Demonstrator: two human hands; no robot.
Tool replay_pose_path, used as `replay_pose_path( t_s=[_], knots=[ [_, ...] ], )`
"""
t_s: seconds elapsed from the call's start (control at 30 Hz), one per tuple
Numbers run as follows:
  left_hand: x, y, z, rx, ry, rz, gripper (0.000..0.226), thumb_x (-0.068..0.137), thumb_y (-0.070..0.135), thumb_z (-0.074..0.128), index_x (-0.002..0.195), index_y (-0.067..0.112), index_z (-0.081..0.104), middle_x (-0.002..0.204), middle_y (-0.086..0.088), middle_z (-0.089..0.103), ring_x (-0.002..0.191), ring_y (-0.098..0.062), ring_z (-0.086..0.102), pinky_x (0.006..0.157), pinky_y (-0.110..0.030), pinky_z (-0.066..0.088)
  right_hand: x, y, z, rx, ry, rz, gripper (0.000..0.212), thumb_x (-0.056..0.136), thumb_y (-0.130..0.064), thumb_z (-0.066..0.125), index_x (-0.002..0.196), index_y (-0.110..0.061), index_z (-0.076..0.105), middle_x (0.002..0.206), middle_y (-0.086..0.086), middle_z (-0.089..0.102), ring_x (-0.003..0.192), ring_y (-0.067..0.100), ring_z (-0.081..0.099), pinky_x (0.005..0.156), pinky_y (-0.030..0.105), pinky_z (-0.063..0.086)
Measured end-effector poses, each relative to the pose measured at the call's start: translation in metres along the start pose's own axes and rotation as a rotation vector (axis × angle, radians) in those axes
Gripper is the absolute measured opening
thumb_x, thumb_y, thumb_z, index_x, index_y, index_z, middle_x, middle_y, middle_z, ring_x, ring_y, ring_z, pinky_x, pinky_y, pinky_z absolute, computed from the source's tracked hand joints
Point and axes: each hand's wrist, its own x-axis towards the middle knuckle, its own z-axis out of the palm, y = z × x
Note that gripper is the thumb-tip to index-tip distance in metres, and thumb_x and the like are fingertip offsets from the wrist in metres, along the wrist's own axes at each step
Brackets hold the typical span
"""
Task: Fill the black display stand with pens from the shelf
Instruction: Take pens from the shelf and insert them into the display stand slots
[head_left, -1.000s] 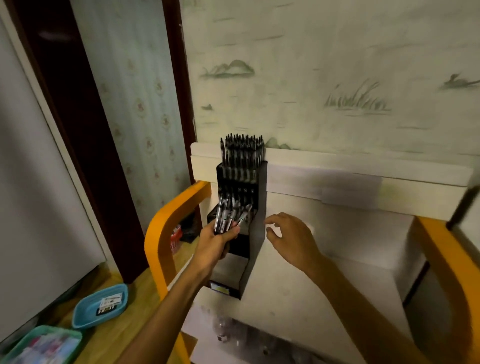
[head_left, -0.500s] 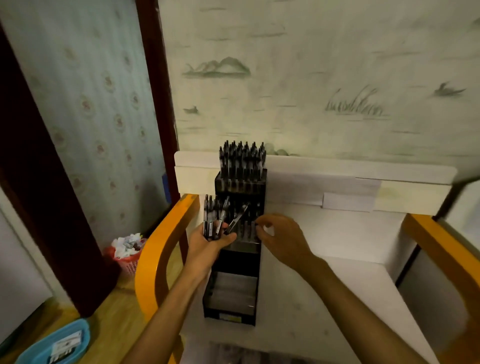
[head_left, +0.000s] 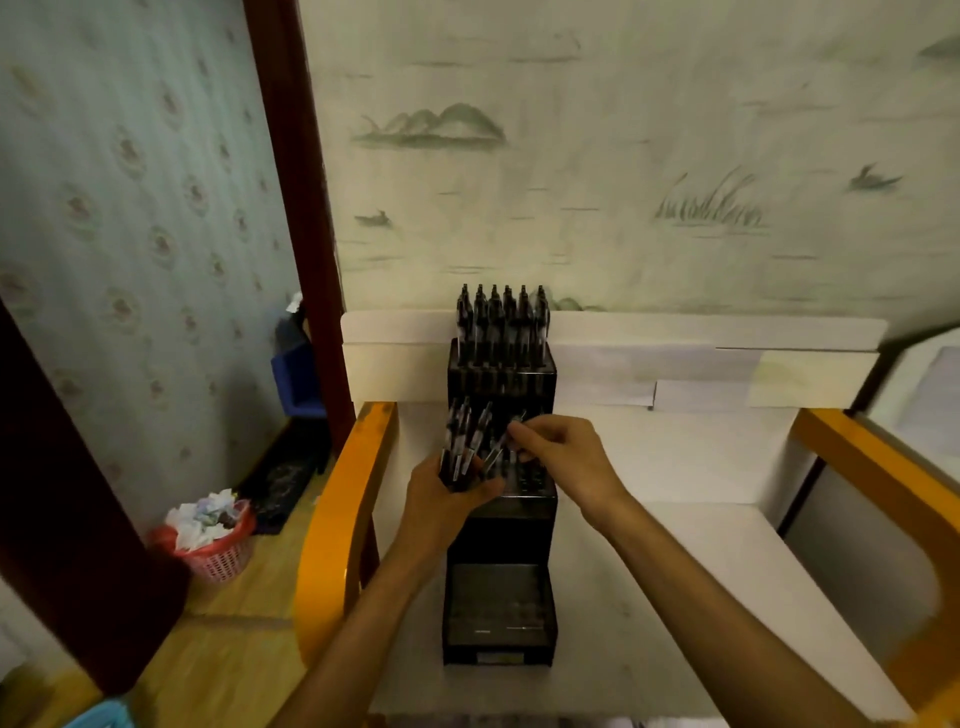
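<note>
The black display stand (head_left: 498, 597) rises in steps on a white shelf top (head_left: 701, 571) against the wall. Its top tier holds a full block of black pens (head_left: 500, 322); the lower tiers show bare slots. My left hand (head_left: 441, 499) grips a bundle of several pens (head_left: 460, 447) upright at the stand's left side, over the middle tier. My right hand (head_left: 561, 452) reaches in from the right and pinches one pen (head_left: 511, 431) at the top of that bundle.
Orange curved rails (head_left: 337, 519) flank the shelf on both sides. A pink waste basket (head_left: 215, 540) full of paper stands on the wooden floor at left, beside a dark door frame (head_left: 296, 208). A blue bin (head_left: 296, 374) sits behind the left rail.
The view swung to face the stand squarely. My left hand lifted the bundle higher over the middle tier, and my right hand came across from the shelf and pinched a pen.
</note>
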Motion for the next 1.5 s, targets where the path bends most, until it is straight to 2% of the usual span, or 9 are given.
replay_pose_path(
  t_s=[0.27, 0.37, 0.53, 0.63, 1.0, 1.13, 1.23, 1.4, 1.5],
  knots=[
    [0.007, 0.003, -0.008, -0.001, 0.022, 0.019, 0.013, 0.072, 0.051, 0.078, 0.080, 0.049, 0.068, 0.075, 0.020, 0.070, 0.069, 0.004, 0.065, 0.056, -0.008, 0.047, 0.007, -0.010, 0.009, 0.381, 0.025, 0.126, 0.021, 0.092, -0.025, 0.068, 0.095, -0.005, 0.075, 0.085, 0.011, 0.076, 0.077, 0.025, 0.074, 0.066, 0.032, 0.061],
    [0.010, 0.002, -0.015, 0.033, 0.089, 0.021, 0.031, 0.078, 0.069, 0.059, 0.087, 0.040, 0.068, 0.074, 0.021, 0.070, 0.066, 0.006, 0.064, 0.053, -0.006, 0.045, 0.015, -0.012, 0.009, 0.370, 0.161, 0.043, 0.018, 0.091, -0.022, 0.070, 0.093, -0.005, 0.073, 0.081, 0.010, 0.076, 0.074, 0.026, 0.074, 0.064, 0.031, 0.061],
    [0.017, 0.002, -0.024, -0.055, 0.163, -0.126, 0.040, 0.092, 0.051, 0.058, 0.099, 0.013, 0.066, 0.075, -0.005, 0.068, 0.066, -0.021, 0.065, 0.055, -0.039, 0.054, 0.028, -0.009, 0.005, 0.032, 0.268, -0.148, 0.009, 0.091, -0.023, 0.071, 0.091, -0.014, 0.070, 0.076, 0.002, 0.073, 0.069, 0.018, 0.073, 0.069, 0.036, 0.063],
    [0.021, -0.002, -0.030, -0.137, 0.107, -0.209, 0.025, 0.096, 0.036, 0.061, 0.081, 0.017, 0.056, 0.054, -0.005, 0.049, 0.037, -0.012, 0.043, 0.034, -0.024, 0.037, 0.034, -0.005, 0.011, -0.115, 0.241, -0.184, 0.009, 0.091, -0.026, 0.071, 0.092, -0.017, 0.070, 0.079, 0.001, 0.073, 0.073, 0.016, 0.072, 0.074, 0.040, 0.062],
    [0.021, -0.008, -0.028, -0.145, 0.150, -0.084, 0.017, 0.101, 0.026, 0.056, 0.101, 0.009, 0.058, 0.061, -0.001, 0.054, 0.046, -0.008, 0.047, 0.041, -0.020, 0.038, 0.044, 0.003, 0.035, -0.300, 0.175, -0.235, 0.012, 0.090, -0.027, 0.072, 0.095, -0.016, 0.073, 0.078, -0.006, 0.071, 0.073, 0.009, 0.069, 0.074, 0.036, 0.061],
    [0.020, 0.001, -0.024, -0.088, 0.196, -0.019, 0.045, 0.098, 0.032, 0.058, 0.136, 0.008, 0.052, 0.099, -0.026, 0.066, 0.082, -0.042, 0.065, 0.071, -0.047, 0.059, 0.046, 0.005, 0.041, -0.437, 0.159, -0.249, 0.017, 0.090, -0.031, 0.071, 0.096, -0.016, 0.075, 0.081, -0.005, 0.072, 0.070, 0.003, 0.065, 0.071, 0.016, 0.051],
    [0.019, 0.005, -0.023, -0.069, 0.188, 0.001, 0.049, 0.096, 0.038, 0.058, 0.140, 0.017, 0.050, 0.121, -0.038, 0.055, 0.110, -0.059, 0.048, 0.092, -0.070, 0.039, 0.048, 0.007, 0.044, -0.501, 0.170, -0.233, 0.020, 0.090, -0.034, 0.071, 0.098, -0.015, 0.076, 0.083, -0.004, 0.074, 0.069, 0.002, 0.061, 0.065, 0.002, 0.039],
    [0.016, 0.011, -0.022, -0.125, 0.165, -0.030, 0.043, 0.100, 0.031, 0.055, 0.130, 0.001, 0.051, 0.113, -0.038, 0.055, 0.100, -0.053, 0.051, 0.082, -0.062, 0.043, 0.041, 0.022, 0.051, -0.579, 0.078, -0.214, 0.025, 0.089, -0.032, 0.072, 0.102, -0.011, 0.076, 0.092, 0.002, 0.076, 0.081, 0.010, 0.069, 0.078, 0.021, 0.056],
    [0.016, 0.012, -0.024, -0.147, 0.145, -0.047, 0.028, 0.101, 0.017, 0.054, 0.122, -0.002, 0.056, 0.075, -0.017, 0.059, 0.053, -0.021, 0.058, 0.044, -0.033, 0.047, 0.039, 0.026, 0.051, -0.567, 0.091, -0.210, 0.023, 0.090, -0.032, 0.072, 0.098, -0.011, 0.077, 0.084, 0.003, 0.076, 0.075, 0.010, 0.069, 0.076, 0.025, 0.056]
  ],
)
